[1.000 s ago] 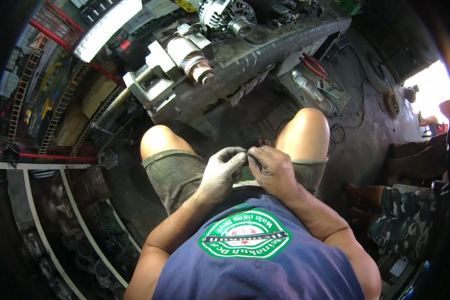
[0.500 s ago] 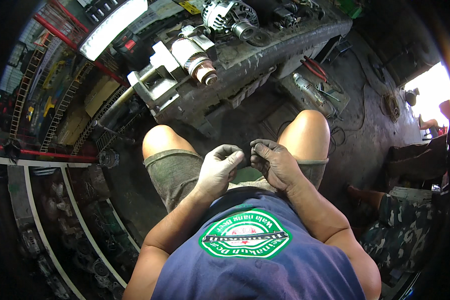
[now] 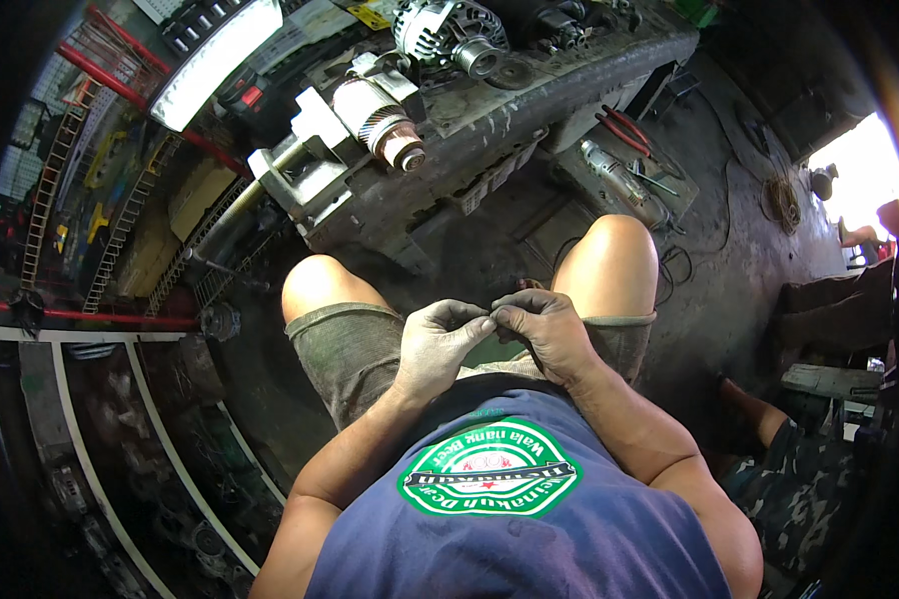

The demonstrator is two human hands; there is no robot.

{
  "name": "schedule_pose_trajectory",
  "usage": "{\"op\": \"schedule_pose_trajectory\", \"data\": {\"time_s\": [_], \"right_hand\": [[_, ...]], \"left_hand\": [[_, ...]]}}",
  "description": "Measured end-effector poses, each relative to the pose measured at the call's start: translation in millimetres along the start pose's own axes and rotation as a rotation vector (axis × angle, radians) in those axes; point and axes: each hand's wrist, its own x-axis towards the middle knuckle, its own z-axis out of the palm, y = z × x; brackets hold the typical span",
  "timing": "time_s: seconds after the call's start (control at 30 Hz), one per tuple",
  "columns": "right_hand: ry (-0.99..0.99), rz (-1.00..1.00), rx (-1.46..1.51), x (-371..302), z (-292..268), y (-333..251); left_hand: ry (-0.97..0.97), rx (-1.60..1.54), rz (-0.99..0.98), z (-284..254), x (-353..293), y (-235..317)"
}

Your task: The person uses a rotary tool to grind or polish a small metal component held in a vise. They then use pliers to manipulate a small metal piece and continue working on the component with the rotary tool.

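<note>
My left hand (image 3: 435,349) and my right hand (image 3: 547,334) meet fingertip to fingertip above my lap, between my knees. Both are closed in a pinch, with thumbs pressed toward the fingers. Whatever lies between the fingertips, if anything, is too small or too hidden to make out. Dark grime covers the fingers. Beyond my knees, an armature (image 3: 372,112) with copper-coloured rings at its end sits in the jaws of a bench vise (image 3: 322,150), out of reach of both hands as they are now.
An alternator (image 3: 448,35) stands on the dirty workbench (image 3: 569,85). On a low stand at right lie a grey cylindrical tool (image 3: 619,180) and red-handled pliers (image 3: 624,130). Shelves with parts (image 3: 120,439) line the left. Another person's camouflage-clad leg (image 3: 809,499) shows at lower right.
My hands have come together, so the gap between their fingertips has closed. The whole view has shifted slightly. The other person's leg at right has moved a little.
</note>
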Motion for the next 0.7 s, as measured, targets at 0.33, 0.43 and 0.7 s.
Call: {"op": "schedule_pose_trajectory", "data": {"time_s": [0.33, 0.43, 0.7], "right_hand": [[-0.103, -0.036, -0.200, -3, -6, -10], [-0.101, 0.205, 0.157, -2, -6, -3], [-0.183, 0.297, 0.423, 2, -8, -4]], "left_hand": [[-0.051, 0.103, -0.022, -6, 7, 4], [-0.068, 0.068, -0.003, -1, 7, 1], [-0.140, 0.706, 0.360, 5, 8, 16]]}}
